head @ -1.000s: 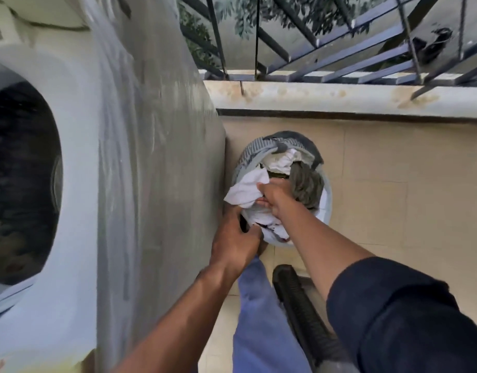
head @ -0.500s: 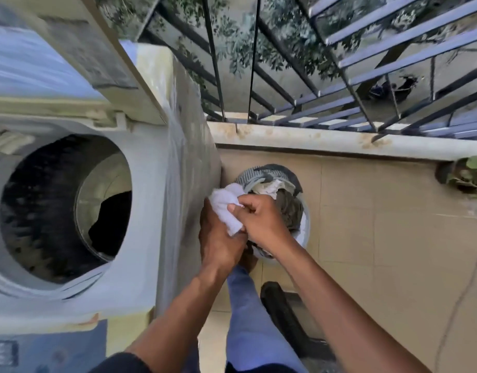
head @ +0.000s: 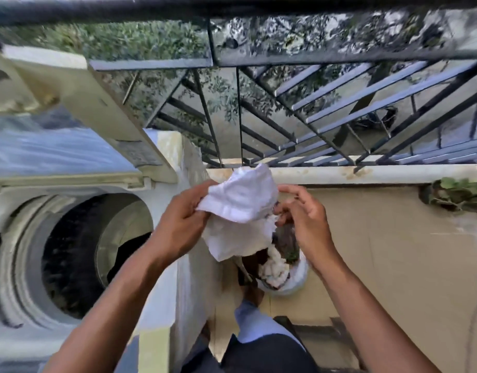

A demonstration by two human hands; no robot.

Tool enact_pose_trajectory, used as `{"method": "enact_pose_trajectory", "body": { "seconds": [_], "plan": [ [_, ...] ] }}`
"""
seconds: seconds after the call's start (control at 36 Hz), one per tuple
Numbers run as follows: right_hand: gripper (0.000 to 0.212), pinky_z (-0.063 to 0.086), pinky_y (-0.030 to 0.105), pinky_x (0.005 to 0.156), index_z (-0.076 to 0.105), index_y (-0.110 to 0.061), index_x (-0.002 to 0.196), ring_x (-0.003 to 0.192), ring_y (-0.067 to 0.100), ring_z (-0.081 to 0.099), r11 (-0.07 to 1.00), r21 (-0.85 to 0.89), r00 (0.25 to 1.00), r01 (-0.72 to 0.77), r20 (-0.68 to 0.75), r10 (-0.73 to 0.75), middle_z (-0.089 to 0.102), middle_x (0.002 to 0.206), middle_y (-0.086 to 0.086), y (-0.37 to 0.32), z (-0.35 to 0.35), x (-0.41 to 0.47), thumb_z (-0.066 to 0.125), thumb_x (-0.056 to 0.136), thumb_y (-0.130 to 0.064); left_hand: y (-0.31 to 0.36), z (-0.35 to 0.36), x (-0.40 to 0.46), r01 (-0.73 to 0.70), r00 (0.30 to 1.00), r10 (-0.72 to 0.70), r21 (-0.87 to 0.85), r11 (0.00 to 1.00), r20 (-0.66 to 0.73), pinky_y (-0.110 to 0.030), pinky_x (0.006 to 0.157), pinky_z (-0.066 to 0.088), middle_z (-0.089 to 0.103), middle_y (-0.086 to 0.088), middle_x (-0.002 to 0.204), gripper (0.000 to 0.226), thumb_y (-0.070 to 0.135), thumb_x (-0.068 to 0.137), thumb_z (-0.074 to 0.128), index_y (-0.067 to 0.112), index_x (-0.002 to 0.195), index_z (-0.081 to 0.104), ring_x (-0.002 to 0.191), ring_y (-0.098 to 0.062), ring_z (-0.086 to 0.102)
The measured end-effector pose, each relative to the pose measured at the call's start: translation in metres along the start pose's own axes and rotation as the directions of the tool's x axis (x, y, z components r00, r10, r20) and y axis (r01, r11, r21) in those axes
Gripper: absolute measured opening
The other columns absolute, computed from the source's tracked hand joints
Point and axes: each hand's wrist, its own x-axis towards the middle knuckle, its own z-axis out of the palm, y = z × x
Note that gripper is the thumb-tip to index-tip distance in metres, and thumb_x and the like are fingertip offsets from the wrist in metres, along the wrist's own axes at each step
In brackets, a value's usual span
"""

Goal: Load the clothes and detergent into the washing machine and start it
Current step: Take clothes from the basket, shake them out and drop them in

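White cloth point(head: 238, 203) between both hands point(head: 178, 224)

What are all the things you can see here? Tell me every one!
Washing machine: one, white and yellowed, on the left, lid up, drum open with something dark inside.
White cloth: one, white, crumpled, held up between both hands above the bucket.
Bucket: one, pale, on the floor beside the machine, with more clothes in it.
Railing: one, dark metal bars, across the top.
Ledge: one, cream with rust stains, under the railing.
Plant: one, green, far right by the ledge.
Floor: beige tiles, on the right.
Left hand: grip on the cloth's left edge.
Right hand: fingers pinching the cloth's right side.
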Motion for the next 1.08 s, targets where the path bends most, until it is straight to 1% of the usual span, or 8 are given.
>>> {"method": "enact_pose_trajectory", "body": {
  "seconds": [0.11, 0.22, 0.36, 0.5, 0.58, 0.81, 0.94, 1.08],
  "plan": [
    [0.057, 0.057, 0.031, 0.082, 0.059, -0.036, 0.132, 0.097, 0.018, 0.07, 0.963, -0.262, 0.983, -0.058, 0.153, 0.1, 0.071, 0.117, 0.003, 0.018, -0.005, 0.014, 0.07, 0.085, -0.005, 0.037, -0.021, 0.001, -0.09, 0.992, 0.095, -0.058, 0.994, 0.087, -0.021, 0.074, 0.052, 0.073, 0.013, 0.093, 0.053, -0.016, 0.094, 0.044, 0.027, 0.103, 0.073, 0.089, -0.004, 0.069],
    [0.052, 0.049, 0.043, 0.106, 0.04, -0.054, 0.095, 0.116, 0.02, 0.059, 0.846, -0.532, 0.924, 0.036, 0.34, 0.175, 0.056, 0.12, -0.008, 0.013, 0.017, 0.016, 0.081, 0.088, -0.023, 0.068, -0.032, -0.003, -0.136, 0.974, 0.159, -0.142, 0.98, 0.161, -0.024, 0.071, 0.05, 0.07, -0.007, 0.087, 0.035, -0.018, 0.09, 0.045, 0.004, 0.099, 0.071, 0.083, -0.008, 0.065],
    [0.039, 0.057, 0.04, 0.082, 0.072, -0.059, 0.084, 0.088, 0.013, 0.066, 0.802, -0.565, 0.906, 0.197, 0.416, 0.071, 0.072, 0.086, -0.026, 0.007, 0.039, 0.01, 0.067, 0.094, -0.022, 0.086, -0.048, -0.014, -0.104, 0.986, 0.122, -0.16, 0.982, 0.11, -0.012, 0.065, 0.047, 0.071, 0.018, 0.078, 0.045, -0.007, 0.089, 0.042, 0.025, 0.095, 0.073, 0.072, 0.005, 0.063],
    [0.025, 0.045, 0.032, 0.061, 0.072, -0.045, 0.084, 0.083, 0.02, 0.063, 0.619, -0.758, 0.957, 0.207, 0.289, 0.033, 0.067, 0.081, -0.012, -0.008, 0.023, 0.01, 0.058, 0.097, -0.03, 0.062, -0.077, -0.028, 0.029, 0.999, -0.028, 0.035, 0.999, -0.039, -0.052, 0.085, 0.06, 0.077, -0.002, 0.1, 0.038, 0.012, 0.087, 0.045, 0.019, 0.111, 0.073, 0.096, -0.028, 0.072],
    [0.016, 0.055, 0.036, 0.07, 0.072, -0.04, 0.089, 0.081, 0.016, 0.065, 0.622, -0.758, 0.977, 0.194, 0.204, -0.055, 0.07, 0.081, -0.012, -0.022, 0.004, 0.003, 0.059, 0.098, -0.035, 0.05, -0.081, -0.043, 0.118, 0.984, -0.104, 0.087, 0.989, -0.144, -0.056, 0.09, 0.059, 0.078, 0.005, 0.107, 0.045, 0.033, 0.082, 0.048, 0.037, 0.123, 0.066, 0.103, -0.021, 0.074],
    [0.023, 0.052, 0.032, 0.071, 0.079, -0.022, 0.098, 0.072, 0.012, 0.066, 0.919, -0.233, 0.94, 0.317, 0.203, -0.273, 0.076, 0.081, 0.005, -0.102, -0.004, -0.043, 0.065, 0.097, -0.003, 0.036, -0.069, -0.069, 0.177, 0.979, -0.166, 0.088, 0.98, -0.12, -0.049, 0.085, 0.059, 0.073, 0.011, 0.106, 0.063, 0.022, 0.08, 0.06, 0.055, 0.132, 0.05, 0.097, -0.025, 0.07],
    [0.02, 0.05, 0.029, 0.072, 0.081, -0.026, 0.093, 0.079, 0.016, 0.062, 0.915, 0.087, 0.865, 0.394, 0.3, -0.402, 0.072, 0.086, 0.003, -0.161, 0.02, -0.084, 0.07, 0.095, -0.01, 0.046, -0.061, -0.08, 0.085, 0.994, -0.088, 0.057, 0.995, 0.058, -0.042, 0.118, 0.043, 0.049, 0.022, 0.15, 0.085, 0.053, 0.068, 0.08, 0.055, 0.144, 0.041, 0.137, -0.005, 0.05],
    [0.011, 0.052, 0.03, 0.074, 0.077, -0.014, 0.098, 0.083, 0.022, 0.064, 0.847, 0.386, 0.759, 0.366, 0.403, -0.511, 0.07, 0.09, 0.008, -0.195, 0.05, -0.122, 0.071, 0.089, -0.015, 0.067, -0.054, -0.081, -0.092, 0.992, 0.098, -0.082, 0.992, 0.074, -0.014, 0.097, 0.052, 0.059, 0.044, 0.124, 0.051, 0.029, 0.091, 0.08, 0.058, 0.125, 0.054, 0.117, 0.021, 0.055]
  ]
}}
